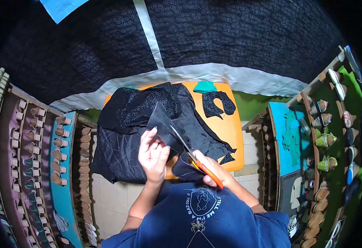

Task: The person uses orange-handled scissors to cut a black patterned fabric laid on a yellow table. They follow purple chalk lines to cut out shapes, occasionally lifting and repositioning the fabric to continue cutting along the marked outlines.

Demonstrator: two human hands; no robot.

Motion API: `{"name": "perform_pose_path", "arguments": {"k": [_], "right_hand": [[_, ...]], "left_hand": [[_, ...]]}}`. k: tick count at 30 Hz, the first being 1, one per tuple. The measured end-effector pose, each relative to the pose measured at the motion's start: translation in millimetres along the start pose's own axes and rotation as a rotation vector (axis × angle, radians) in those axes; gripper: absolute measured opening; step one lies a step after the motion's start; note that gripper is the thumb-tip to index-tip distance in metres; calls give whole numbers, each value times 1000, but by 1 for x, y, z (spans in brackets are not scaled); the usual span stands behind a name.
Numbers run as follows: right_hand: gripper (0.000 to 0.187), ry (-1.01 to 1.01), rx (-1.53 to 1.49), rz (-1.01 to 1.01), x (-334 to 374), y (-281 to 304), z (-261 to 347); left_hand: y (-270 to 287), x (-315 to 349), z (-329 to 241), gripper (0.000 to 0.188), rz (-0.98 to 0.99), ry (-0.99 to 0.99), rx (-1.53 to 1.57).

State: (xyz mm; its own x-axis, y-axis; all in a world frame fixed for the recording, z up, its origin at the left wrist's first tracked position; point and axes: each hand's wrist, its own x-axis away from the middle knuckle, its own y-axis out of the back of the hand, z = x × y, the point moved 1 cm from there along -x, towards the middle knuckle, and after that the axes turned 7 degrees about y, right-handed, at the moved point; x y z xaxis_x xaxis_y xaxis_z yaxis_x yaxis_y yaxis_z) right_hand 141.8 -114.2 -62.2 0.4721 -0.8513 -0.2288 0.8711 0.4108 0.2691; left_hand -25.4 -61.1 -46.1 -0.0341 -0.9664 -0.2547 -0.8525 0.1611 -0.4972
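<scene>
My right hand [214,169] grips a pair of scissors [184,141] by their orange handles, below the middle of the view. The blades point up and to the left, across a raised flap of black fabric [161,118]. On the left side of that flap is my left hand [151,155], palm turned up, with curled fingers holding the fabric's edge. Part of the grip is hidden behind the cloth. More of the black cloth, partly patterned and lacy, spreads over the orange table [238,140] and hangs off its left and near sides.
Cut black patterned pieces [218,104] and a folded green cloth [205,87] lie at the table's far right. Racks of shoe lasts [59,155] line the left; shelves with shoes [326,140] line the right. Green scraps [290,134] lie on a blue board. Dark cloth [230,37] hangs behind.
</scene>
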Motion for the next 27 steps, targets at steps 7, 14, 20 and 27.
{"name": "perform_pose_path", "arguments": {"k": [7, 14, 20, 27], "right_hand": [[80, 36, 32, -8, 2, 0, -8], [78, 31, -14, 33, 2, -1, -4], [78, 27, -20, 36, 2, -2, -5], [78, 17, -12, 45, 0, -1, -1]], "left_hand": [[1, -31, -18, 62, 230, 163, -170], [15, -43, -25, 62, 485, 289, -341], [7, -46, -31, 68, 494, 263, -353], [8, -46, -33, 70, 488, 257, -424]]}}
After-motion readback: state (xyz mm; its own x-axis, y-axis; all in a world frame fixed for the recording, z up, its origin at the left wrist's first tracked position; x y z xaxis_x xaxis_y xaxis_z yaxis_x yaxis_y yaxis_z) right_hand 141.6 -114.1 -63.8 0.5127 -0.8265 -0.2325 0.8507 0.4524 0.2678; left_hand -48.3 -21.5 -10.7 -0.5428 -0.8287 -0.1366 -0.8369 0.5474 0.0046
